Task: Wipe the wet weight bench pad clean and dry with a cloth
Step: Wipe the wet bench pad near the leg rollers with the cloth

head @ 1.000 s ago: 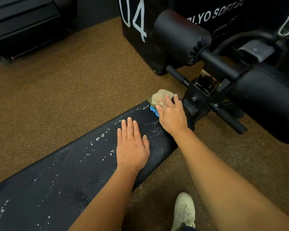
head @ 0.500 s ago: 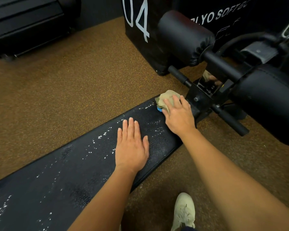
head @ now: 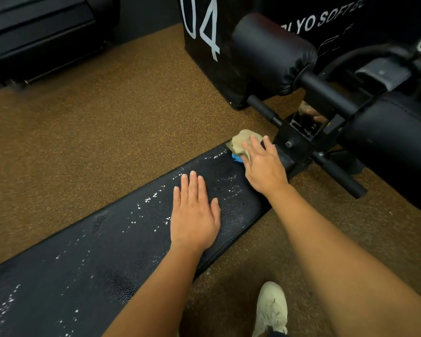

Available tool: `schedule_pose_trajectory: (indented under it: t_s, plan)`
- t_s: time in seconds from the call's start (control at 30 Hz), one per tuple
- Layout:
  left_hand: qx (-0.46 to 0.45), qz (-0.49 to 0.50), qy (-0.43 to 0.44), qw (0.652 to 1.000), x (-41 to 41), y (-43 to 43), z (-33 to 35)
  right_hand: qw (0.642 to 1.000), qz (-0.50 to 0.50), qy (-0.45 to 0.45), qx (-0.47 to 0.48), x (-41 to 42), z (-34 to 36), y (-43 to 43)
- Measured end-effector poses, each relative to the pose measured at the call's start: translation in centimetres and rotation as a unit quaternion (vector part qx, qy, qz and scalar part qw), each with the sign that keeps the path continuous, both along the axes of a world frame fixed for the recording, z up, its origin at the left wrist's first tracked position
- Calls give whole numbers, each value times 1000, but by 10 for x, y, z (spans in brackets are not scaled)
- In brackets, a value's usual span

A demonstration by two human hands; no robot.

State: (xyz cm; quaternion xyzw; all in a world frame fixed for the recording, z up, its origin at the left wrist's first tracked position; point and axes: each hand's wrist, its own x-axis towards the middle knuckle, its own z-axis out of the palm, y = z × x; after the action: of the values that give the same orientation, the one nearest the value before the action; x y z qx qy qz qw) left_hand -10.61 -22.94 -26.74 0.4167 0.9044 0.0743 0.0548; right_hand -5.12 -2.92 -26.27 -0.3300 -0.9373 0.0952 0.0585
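Though open, two hands: left (head: 195,215) on one pad (head: 107,251), right (head: 265,169) on one cloth (head: 241,142).

- Slight shift of right hand (head: 265,169) across far end of pad (head: 107,251), toward black frame bracket (head: 292,148); closer to it now than a second ago.
- More of tan cloth (head: 243,139) uncovered left of fingers (head: 254,142); a second ago, wad mostly under and just ahead of them.
- Far edge of cloth a touch nearer bracket; near-left edge about where it was.
- Blue patch (head: 237,158) of cloth: broad a second ago, nearly covered half a second ago, back in sight now at thumb side.
- Small swing of view: plyo box (head: 204,57) and roller pad (head: 272,52) further right in frame.
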Motion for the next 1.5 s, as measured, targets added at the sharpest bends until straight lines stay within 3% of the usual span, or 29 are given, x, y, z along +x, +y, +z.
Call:
schedule_pose_trajectory:
  t_s: [0.07, 0.23, 0.43, 0.6, 0.7, 0.8, 0.97, 1.13, 1.33, 1.5]
  plan:
    - [2, 1, 2, 1000, 0, 1, -1, 999, -23, -23, 1, -19, 3, -5]
    - [-7, -1, -2, 1000, 0, 0, 0, 996, 89, 23, 0, -10, 4, -17]
    - [-1, -2, 2, 1000, 0, 1, -2, 999, -27, -6, -21, -24, 5, 0]
    - [4, 1, 4, 1000, 0, 1, -1, 996, 83, 34, -25, -14, 9, -12]
    - [3, -3, 0, 1000, -1, 0, -1, 998, 32, 45, -26, -5, 6, 2]
    - [-1, -1, 7, 1000, 0, 1, -1, 999, -24, -6, -31, -26, 8, 2]
    - [-6, 0, 0, 1000, 0, 0, -1, 993, 109, 33, -21, -21, 7, -14]
    - [-6, -2, 0, 1000, 0, 1, 0, 1000, 12, 17, -18, -20, 4, 1]
    - [-16, 0, 2, 1000, 0, 0, 2, 988, 150, 17, -30, -18, 4, -11]
    - [-11, 0, -3, 1000, 0, 1, 2, 998, 61, -1, 1, -23, 4, 1]
